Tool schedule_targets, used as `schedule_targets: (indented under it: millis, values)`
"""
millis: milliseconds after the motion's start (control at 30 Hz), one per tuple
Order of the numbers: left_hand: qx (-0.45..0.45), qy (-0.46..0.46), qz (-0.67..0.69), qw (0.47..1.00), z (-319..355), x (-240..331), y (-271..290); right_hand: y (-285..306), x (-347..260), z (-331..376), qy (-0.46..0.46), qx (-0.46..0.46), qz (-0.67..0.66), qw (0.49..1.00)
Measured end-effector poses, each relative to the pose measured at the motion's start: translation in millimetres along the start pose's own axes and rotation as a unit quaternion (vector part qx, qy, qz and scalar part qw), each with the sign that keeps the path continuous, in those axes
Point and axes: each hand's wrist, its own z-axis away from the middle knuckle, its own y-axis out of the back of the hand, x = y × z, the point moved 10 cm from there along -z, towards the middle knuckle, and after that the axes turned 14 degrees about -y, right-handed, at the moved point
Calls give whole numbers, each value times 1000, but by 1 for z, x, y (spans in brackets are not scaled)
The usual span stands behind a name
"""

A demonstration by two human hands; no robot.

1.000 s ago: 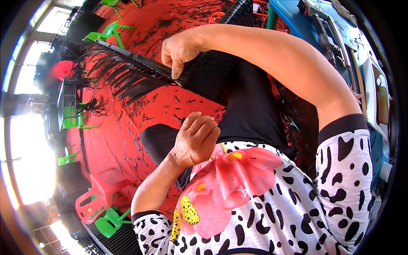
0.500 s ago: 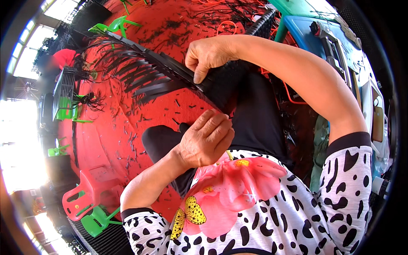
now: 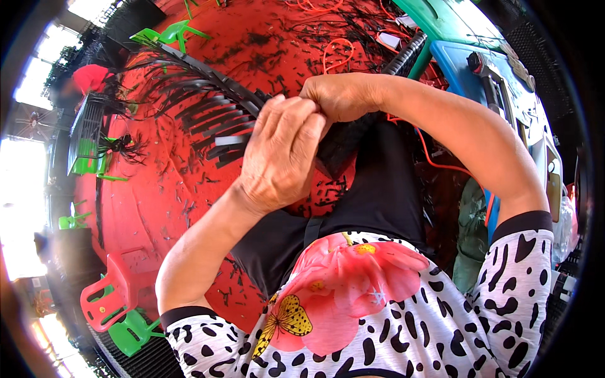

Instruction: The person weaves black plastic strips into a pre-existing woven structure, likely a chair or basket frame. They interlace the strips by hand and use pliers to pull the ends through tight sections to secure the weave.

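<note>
Across my lap lies a dark woven piece with a long black frame bar running up to the left. Many loose flat black strips fan out from that bar. My left hand is closed over the bar's near end, knuckles up, its fingertips hidden. Touching it, my right hand is closed too, fingers curled down at the edge of the weave. Whatever sits between the fingers of either hand is covered by the hands themselves.
Black scraps litter the red floor. A blue table with tools stands at the right, beside a green one. Red tubing trails near my right leg. Pink and green stools stand at the left.
My left hand has risen from near my lap, forward to the frame, and now meets the right hand. My right hand has shifted slightly right, its fingers curled under.
</note>
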Motion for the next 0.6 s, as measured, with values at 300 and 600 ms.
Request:
schedule_targets:
  millis: [300, 600]
  values:
    - [26, 86, 133, 987, -8, -30, 15, 3, -1, 7, -75, 18, 62, 995]
    - [-50, 99, 76, 991, 9, -43, 2, 0, -6, 8, -54, 22, 94, 994]
